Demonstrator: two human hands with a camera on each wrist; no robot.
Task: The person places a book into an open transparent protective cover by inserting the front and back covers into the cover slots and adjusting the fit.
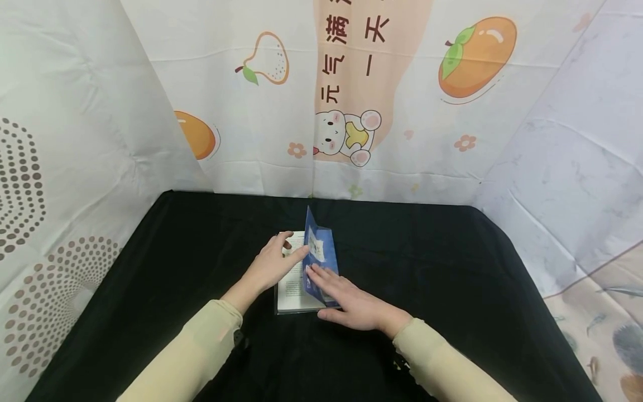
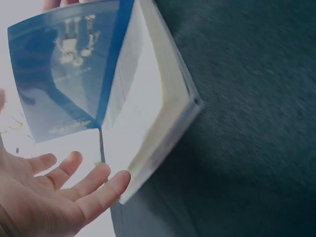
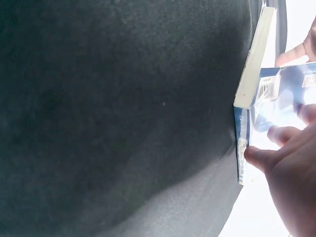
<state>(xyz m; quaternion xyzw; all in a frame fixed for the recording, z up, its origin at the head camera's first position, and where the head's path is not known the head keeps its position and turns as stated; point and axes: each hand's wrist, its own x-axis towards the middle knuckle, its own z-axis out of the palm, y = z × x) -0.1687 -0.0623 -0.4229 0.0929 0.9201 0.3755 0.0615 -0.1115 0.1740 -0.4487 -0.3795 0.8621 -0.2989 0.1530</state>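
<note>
A thick book [image 1: 292, 293] lies on the black cloth with a printed page showing. Its blue cover [image 1: 325, 251] stands partly raised along the right side. My right hand [image 1: 354, 301] rests extended fingers against the cover's outer face, which bears a white barcode label [image 3: 267, 89] in the right wrist view. Over the page's left side is my left hand [image 1: 271, 265], its thumb reaching to the cover's edge; whether it touches is unclear. In the left wrist view, the left hand's fingers are spread beside the page block [image 2: 170, 94], and pale figures mark the cover's inner side.
Black cloth [image 1: 427, 257] covers the table around the book. A white curtain [image 1: 271, 123] with fruit prints hangs behind the far edge. More pale curtains hang at the left [image 1: 100, 139] and right [image 1: 562, 184].
</note>
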